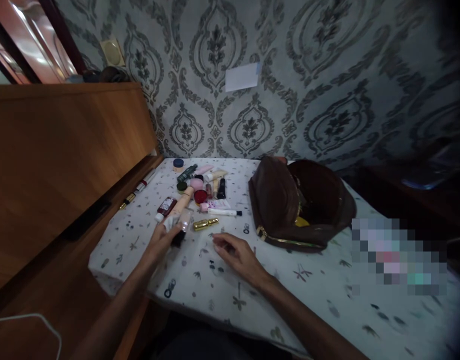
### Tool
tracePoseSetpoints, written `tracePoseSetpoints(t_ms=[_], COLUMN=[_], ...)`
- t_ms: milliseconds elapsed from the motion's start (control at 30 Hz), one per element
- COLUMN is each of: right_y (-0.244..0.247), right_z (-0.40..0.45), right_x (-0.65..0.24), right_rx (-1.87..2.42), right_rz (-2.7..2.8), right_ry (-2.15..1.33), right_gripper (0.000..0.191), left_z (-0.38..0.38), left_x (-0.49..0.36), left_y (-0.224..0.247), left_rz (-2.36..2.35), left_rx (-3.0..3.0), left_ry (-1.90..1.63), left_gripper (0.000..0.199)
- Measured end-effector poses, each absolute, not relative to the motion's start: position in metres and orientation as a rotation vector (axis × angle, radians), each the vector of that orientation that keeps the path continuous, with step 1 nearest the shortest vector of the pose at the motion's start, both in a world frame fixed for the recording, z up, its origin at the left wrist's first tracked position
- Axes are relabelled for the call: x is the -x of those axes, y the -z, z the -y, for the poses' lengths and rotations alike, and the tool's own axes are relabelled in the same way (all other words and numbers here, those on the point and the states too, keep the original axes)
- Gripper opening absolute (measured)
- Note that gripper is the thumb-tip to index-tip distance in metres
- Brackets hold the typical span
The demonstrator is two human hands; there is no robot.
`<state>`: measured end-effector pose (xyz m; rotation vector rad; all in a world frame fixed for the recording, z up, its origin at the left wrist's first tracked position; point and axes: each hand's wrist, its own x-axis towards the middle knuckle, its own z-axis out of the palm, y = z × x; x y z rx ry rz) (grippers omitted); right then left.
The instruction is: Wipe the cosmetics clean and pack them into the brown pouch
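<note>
My left hand [160,243] is closed on a clear bottle with a dark cap [184,220], held low over the patterned cloth. Beside it lie a dark red bottle [166,206] and a peach tube [182,201]. My right hand [235,254] is over the cloth, fingers curved and apart, with nothing seen in it. Between the hands lies a gold bottle [205,224]. Behind it are a white tube with a dark cap [224,212], a red jar [200,197], a pink jar [196,184] and a dark green tube [187,173].
An open brown bag [277,200] stands right of the cosmetics. A blue-lidded jar [178,164] sits near the wall. Slim gold and silver items [141,186] lie by the wooden panel [72,165] on the left. A blurred-out patch covers something at the right.
</note>
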<state>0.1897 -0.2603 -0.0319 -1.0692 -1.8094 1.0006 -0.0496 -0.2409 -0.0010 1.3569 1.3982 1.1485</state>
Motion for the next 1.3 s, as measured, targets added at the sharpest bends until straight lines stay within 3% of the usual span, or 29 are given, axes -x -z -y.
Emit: tracePoseSetpoints(t_ms=[233, 367, 600, 733, 900, 1067, 1300], right_y=[0.047, 0.057, 0.060, 0.057, 0.053, 0.047, 0.046], right_z=[0.258, 0.253, 0.254, 0.254, 0.255, 0.260, 0.259], right_x=[-0.188, -0.185, -0.187, -0.190, -0.186, -0.183, -0.183], right_rx=[0.895, 0.856, 0.984, 1.069, 1.107, 1.155, 1.150], right_rz=[1.448, 1.387, 1.557, 1.655, 1.696, 1.640, 1.581], right_ry=[-1.497, -1.545, -1.246, -1.104, -0.943, -0.936, -0.981], right_gripper=[0.085, 0.100, 0.078, 0.068, 0.063, 0.070, 0.059], left_z=[0.265, 0.266, 0.267, 0.268, 0.264, 0.261, 0.238], left_x=[-0.014, -0.017, -0.013, -0.013, -0.011, -0.017, -0.032], left_y=[0.019, 0.011, 0.029, 0.031, 0.024, 0.028, 0.031], left_rz=[-1.202, -1.184, -1.479, -1.327, -1.212, -1.445, -1.319], left_rx=[-1.569, -1.793, -2.233, -2.270, -2.258, -2.523, -2.638], left_ry=[-1.037, -0.954, -0.765, -0.842, -0.868, -0.747, -0.706], left_gripper=[0.051, 0.043, 0.047, 0.038, 0.033, 0.038, 0.046])
